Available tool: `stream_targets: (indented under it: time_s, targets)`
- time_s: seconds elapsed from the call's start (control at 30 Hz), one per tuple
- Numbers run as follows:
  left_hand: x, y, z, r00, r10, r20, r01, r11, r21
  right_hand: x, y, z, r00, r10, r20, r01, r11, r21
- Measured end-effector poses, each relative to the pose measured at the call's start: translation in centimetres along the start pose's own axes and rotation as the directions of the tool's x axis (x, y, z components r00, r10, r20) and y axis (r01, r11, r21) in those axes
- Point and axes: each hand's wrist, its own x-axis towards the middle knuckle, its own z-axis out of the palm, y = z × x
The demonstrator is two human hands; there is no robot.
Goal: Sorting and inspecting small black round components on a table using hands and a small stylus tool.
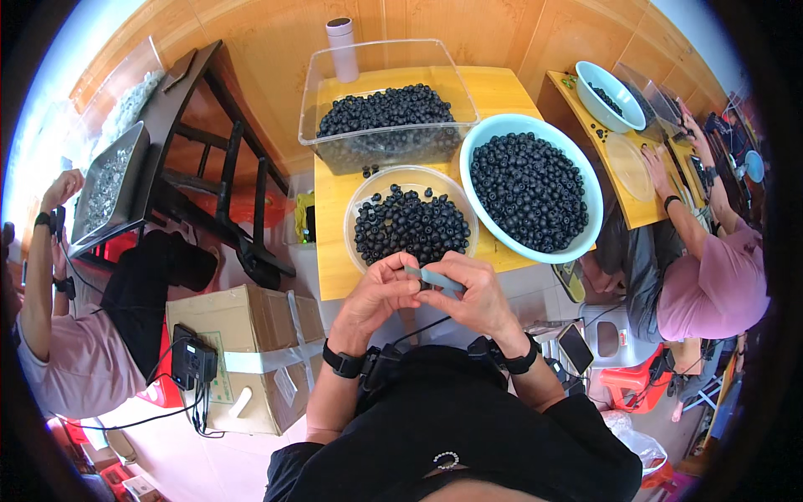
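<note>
Close together over the near edge of the yellow table, my two hands meet at a slim grey-blue flat tool (443, 280). My right hand (475, 293) is closed round it. Its tip reaches the fingers of my left hand (381, 293), which are pinched together; a small dark bit shows between the hands, too hidden to name. Just beyond them stands a round clear tub (355, 203) with small round black pieces (410, 226). A pale blue basin (595, 201) full of similar pieces is at its right, and a clear rectangular bin (393, 144) of them behind.
A lilac bottle (340, 50) stands behind the bin on the yellow table (335, 268). A cardboard box (242, 351) is on the floor at left. Co-workers sit on both sides, one at a dark table (180, 100), one at another yellow table (644, 213).
</note>
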Motion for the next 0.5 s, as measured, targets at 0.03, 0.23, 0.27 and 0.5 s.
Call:
stream_targets:
  time_s: [0.03,0.23,0.27,0.5]
  targets:
    - [0.0,-0.2,0.0,1.0,-0.021,0.016,0.021,1.0,-0.002,-0.2,-0.2,0.0,1.0,0.0,0.002,0.0,1.0,0.0]
    - [0.4,-0.2,0.1,0.973,0.08,-0.215,-0.029,0.973,0.23,-0.7,1.3,-2.1,0.982,0.139,-0.128,-0.154,0.982,-0.112]
    - [0.5,0.1,-0.5,0.944,0.174,-0.281,-0.069,0.935,0.348,-0.1,1.6,-3.7,0.969,0.161,-0.185,-0.192,0.968,-0.164]
    - [2.3,1.5,-3.9,0.82,0.441,-0.363,-0.05,0.689,0.723,0.0,4.7,-9.7,0.797,-0.074,-0.599,-0.246,0.867,-0.434]
